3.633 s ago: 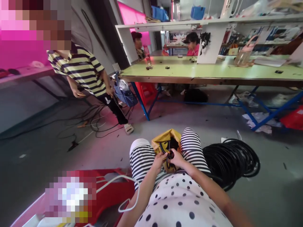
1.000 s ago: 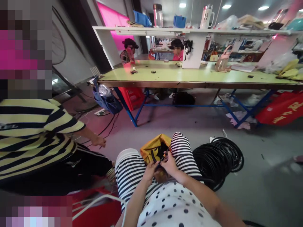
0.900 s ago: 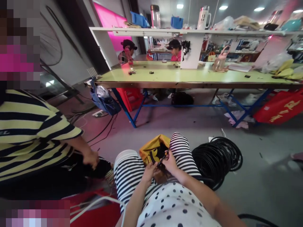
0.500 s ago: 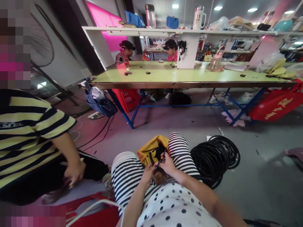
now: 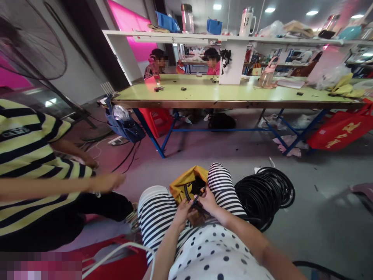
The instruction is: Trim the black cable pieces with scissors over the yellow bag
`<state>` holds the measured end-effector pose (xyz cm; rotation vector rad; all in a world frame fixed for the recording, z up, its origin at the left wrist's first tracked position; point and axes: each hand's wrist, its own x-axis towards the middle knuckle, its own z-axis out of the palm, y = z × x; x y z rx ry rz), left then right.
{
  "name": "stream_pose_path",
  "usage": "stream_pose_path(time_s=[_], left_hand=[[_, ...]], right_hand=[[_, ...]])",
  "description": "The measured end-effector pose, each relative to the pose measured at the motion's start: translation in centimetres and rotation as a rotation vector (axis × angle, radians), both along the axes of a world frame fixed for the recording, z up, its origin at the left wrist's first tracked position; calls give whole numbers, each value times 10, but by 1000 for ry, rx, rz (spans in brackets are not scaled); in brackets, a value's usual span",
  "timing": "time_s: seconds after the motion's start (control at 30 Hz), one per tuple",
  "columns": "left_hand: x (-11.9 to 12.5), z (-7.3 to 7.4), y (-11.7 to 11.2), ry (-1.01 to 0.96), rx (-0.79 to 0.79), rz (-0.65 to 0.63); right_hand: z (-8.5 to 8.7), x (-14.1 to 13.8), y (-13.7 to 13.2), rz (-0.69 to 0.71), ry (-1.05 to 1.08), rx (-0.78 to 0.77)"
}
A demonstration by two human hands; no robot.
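Note:
Over my lap, my left hand (image 5: 183, 212) is closed with its fingers pinched on a thin black cable (image 5: 196, 201). Just to its right, my right hand (image 5: 209, 202) is closed round the same spot, on a small dark tool with an orange bit (image 5: 201, 192) whose kind is too small to make out. Both hands nearly meet at the mouth of a yellow bag (image 5: 178, 186) held between my knees. Dark pieces and a curved black length show inside it. My fingers partly hide what they grip.
A large coil of black cable (image 5: 264, 194) lies on the floor by my right knee. On my left, a co-worker in a striped shirt (image 5: 26, 155) reaches an arm toward me. Ahead stands a long green-topped table (image 5: 198, 91) with a red bag (image 5: 339, 130) hanging at its right.
The co-worker at left has shifted, and a blurred forearm now stretches rightward toward my left knee. My hands stay in nearly the same place, with only a slight shift of the dark tool.

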<state>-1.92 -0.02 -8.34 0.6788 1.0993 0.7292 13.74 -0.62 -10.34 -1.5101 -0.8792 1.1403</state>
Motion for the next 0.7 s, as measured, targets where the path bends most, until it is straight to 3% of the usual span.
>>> stream_pose_path(time_s=[0.3,0.7], left_hand=[[0,-5,0,-64,25,23],[-8,-1,0,-163,13,-28]], right_hand=[[6,1,2,-72,175,-53],[30,15,-1,17,373,-96]])
